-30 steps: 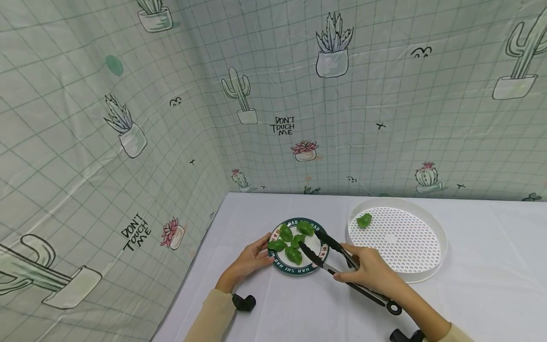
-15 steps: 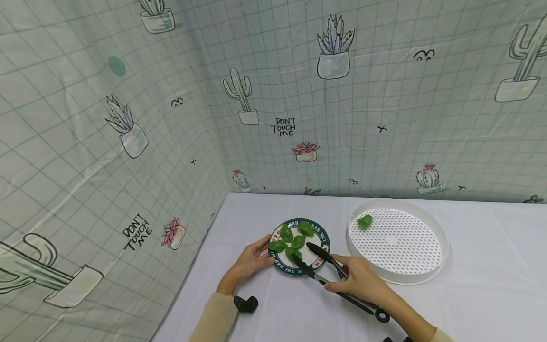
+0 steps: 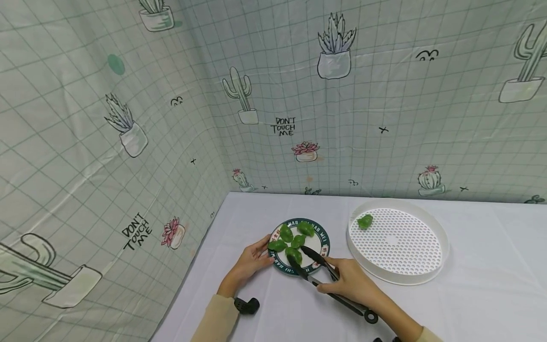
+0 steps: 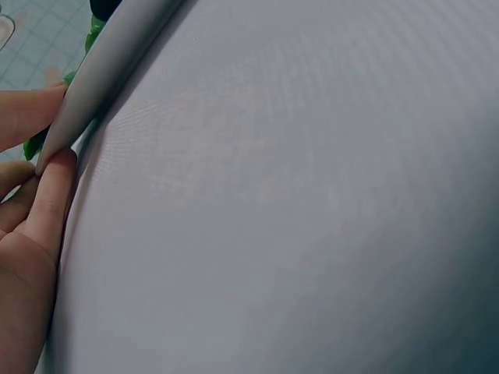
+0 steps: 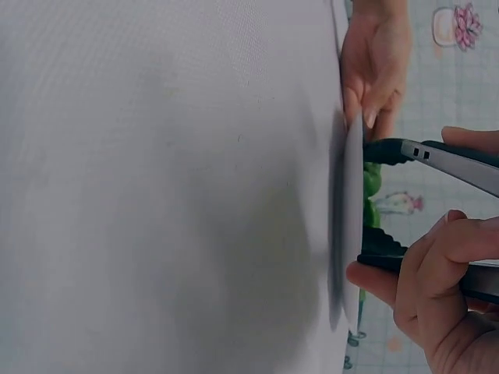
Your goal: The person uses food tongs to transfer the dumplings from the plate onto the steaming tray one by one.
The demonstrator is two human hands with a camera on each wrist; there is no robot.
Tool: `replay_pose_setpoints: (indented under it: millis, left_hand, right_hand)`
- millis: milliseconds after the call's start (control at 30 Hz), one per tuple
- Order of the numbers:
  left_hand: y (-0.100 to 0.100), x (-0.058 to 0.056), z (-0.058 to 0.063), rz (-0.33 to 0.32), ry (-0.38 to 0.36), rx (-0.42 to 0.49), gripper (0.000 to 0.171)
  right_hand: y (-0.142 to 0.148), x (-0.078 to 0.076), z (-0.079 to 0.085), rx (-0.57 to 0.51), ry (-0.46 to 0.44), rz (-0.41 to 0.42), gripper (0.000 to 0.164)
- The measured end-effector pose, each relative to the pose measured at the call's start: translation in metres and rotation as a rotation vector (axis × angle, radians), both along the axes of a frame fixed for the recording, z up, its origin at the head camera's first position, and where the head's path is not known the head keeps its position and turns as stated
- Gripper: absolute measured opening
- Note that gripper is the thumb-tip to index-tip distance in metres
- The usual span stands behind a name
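Several glossy green leaf-like pieces (image 3: 286,233) lie on a small round plate (image 3: 317,242) with a dark green lettered rim. My left hand (image 3: 251,261) pinches the plate's left edge, thumb on top and a finger beneath in the left wrist view. With my right hand (image 3: 351,281) I hold black-tipped metal tongs (image 3: 302,272) over the plate's front right. The tongs' tips are spread, one at the frontmost green piece (image 3: 295,256) and the other just to its right. From the right wrist, the tips are at the plate's upper side; whether they touch the piece cannot be told.
A round white tray (image 3: 444,251) with a perforated base stands to the right, one green piece (image 3: 365,221) at its back left. White cloth (image 3: 273,313) covers the table. A cactus-print grid curtain (image 3: 367,104) hangs behind and along the left.
The tongs and my right hand have moved leftward and toward the front over the plate, from the right-hand pieces to the frontmost one. My left hand stays on the rim.
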State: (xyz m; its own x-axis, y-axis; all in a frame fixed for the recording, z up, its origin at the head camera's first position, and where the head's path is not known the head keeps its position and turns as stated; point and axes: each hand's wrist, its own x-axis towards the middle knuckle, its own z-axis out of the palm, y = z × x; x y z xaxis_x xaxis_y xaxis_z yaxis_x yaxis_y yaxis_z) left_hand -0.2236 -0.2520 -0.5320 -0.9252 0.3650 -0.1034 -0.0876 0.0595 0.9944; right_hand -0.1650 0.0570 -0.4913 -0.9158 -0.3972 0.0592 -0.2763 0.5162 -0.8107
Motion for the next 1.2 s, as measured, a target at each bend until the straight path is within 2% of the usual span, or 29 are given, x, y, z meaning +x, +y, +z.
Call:
replay_pose_setpoints:
  millis: [300,500,667,1200]
  left_hand:
    - [-0.005,0.003,0.000,0.011,-0.012,0.004,0.078]
    - [-0.006,0.002,0.000,-0.005,-0.009,0.009,0.078]
    - [-0.006,0.001,0.001,-0.022,-0.004,0.022,0.077]
    - [-0.003,-0.002,0.003,-0.007,-0.023,0.027,0.078]
  right_hand:
    - [-0.012,0.001,0.003,-0.027,-0.043,0.022,0.078]
    - [-0.016,0.001,0.005,-0.039,-0.049,0.031,0.074]
    - [-0.017,0.002,0.005,-0.046,-0.056,0.023,0.073]
    - [-0.015,0.005,0.010,-0.056,-0.068,0.014,0.074]
